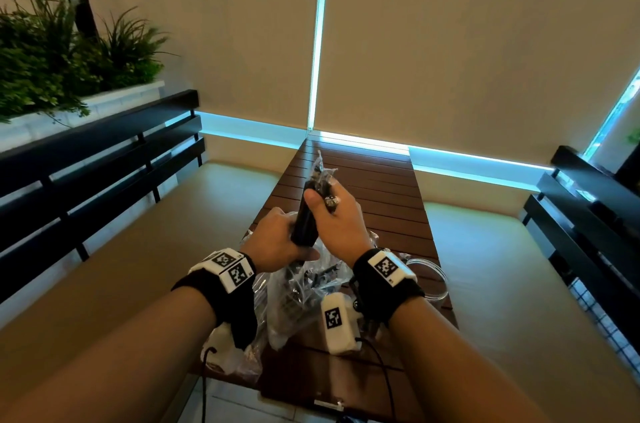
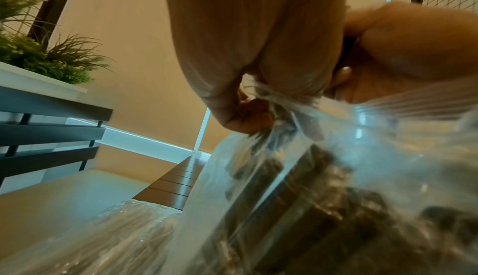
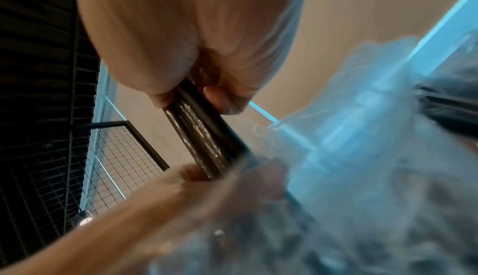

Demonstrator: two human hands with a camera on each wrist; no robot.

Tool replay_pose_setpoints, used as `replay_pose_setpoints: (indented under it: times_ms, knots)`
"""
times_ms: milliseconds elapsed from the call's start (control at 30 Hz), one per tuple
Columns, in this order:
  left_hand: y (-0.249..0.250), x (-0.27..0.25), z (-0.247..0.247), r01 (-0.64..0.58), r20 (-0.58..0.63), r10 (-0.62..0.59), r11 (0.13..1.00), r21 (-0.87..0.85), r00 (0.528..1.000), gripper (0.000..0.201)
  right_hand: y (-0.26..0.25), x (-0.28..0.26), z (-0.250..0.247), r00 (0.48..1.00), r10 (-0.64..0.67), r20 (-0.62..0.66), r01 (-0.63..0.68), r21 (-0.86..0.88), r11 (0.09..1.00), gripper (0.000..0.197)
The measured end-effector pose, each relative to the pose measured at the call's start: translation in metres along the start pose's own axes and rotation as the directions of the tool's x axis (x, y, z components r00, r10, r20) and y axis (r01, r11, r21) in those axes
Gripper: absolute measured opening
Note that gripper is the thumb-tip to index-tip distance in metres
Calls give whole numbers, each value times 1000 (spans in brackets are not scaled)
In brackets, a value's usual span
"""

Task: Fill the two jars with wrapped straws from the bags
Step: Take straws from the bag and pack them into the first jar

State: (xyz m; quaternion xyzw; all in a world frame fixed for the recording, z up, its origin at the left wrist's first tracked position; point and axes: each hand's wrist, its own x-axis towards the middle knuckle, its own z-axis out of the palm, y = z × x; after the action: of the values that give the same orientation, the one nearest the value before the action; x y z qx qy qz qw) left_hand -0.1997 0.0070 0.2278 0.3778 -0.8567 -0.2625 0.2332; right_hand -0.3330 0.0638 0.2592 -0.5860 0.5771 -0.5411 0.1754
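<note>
R hand (image 1: 330,206) at about 12 o'clock over the table (image 1: 391,201) is wrapped round the upper part of a bundle of dark wrapped straws (image 1: 306,218), thumb across the front, crinkled wrapper ends sticking up past the fingers. L hand (image 1: 277,242) sits just below at 7 o'clock from it, fingers curled round the lower end of the same bundle where it meets the clear plastic bag (image 1: 304,284); the left wrist view shows film bunched in that grip. So both hands closed on the bundle, neither free. More straws lie loose in the bag beneath the wrists. One clear jar (image 1: 429,279) shows only as a rim at 3 o'clock by the R wrist; 2nd jar not visible. Looks like mid-extraction, jars not yet fed w/ this lot, fill level can't tell. Risks, imo: slick wrappers let straws slip out of the bundle's middle if grip loosens; L hand pinching film along w/ straws could drag the bag up and spill the rest; blind swing toward the jar may tip it, since the R forearm hides most of it.
</note>
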Motion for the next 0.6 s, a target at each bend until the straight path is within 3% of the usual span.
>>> replay_pose_setpoints:
  times_ms: [67,133,200,267,367,433,533,600]
  knots:
    - [1,2,5,24,-31,-26,999,-39,999,47,-6,1,-1,1000,15,11,-16,54,998,22]
    - [8,2,8,-1,-101,-9,995,-100,995,40,-7,0,0,997,19,73,-25,82,996,25]
    - [11,2,11,-45,-163,15,982,-183,987,33,-5,0,1,995,12,98,-13,12,1000,24]
    - [14,3,12,-77,-169,44,979,-191,985,36,-4,1,1,999,1,44,2,-57,998,23]
    - [14,8,12,-63,-19,62,995,-81,998,40,-3,1,1,997,8,-74,-15,-89,996,29]
    - [19,9,10,-50,78,51,999,-8,996,39,-4,2,-3,985,45,-167,-49,-22,999,27]
    - [30,5,4,-46,138,42,999,26,990,50,-16,7,-18,948,141,-286,-90,185,979,13]
    - [34,6,-3,-73,153,67,997,35,986,62,-32,11,-33,927,209,-311,-73,397,915,7]
